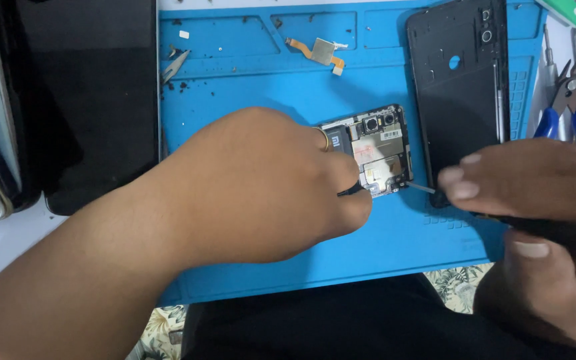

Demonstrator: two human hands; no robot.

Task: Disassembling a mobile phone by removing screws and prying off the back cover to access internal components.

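Observation:
An opened phone (376, 152) with its circuit board and camera modules bare lies on a blue work mat (268, 93). My left hand (261, 187) rests over the phone's lower part and holds it down; a ring sits on one finger. My right hand (535, 193) grips a dark-handled tool whose thin metal tip (423, 189) touches the board's lower right corner. The phone's lower half is hidden under my left hand.
A black back cover (458, 87) lies on the mat to the right of the phone. A gold flex part (321, 52) and tweezers (175, 65) lie at the mat's top. Blue-handled pliers (571, 110) sit at far right. A dark screen panel (88, 100) lies at left.

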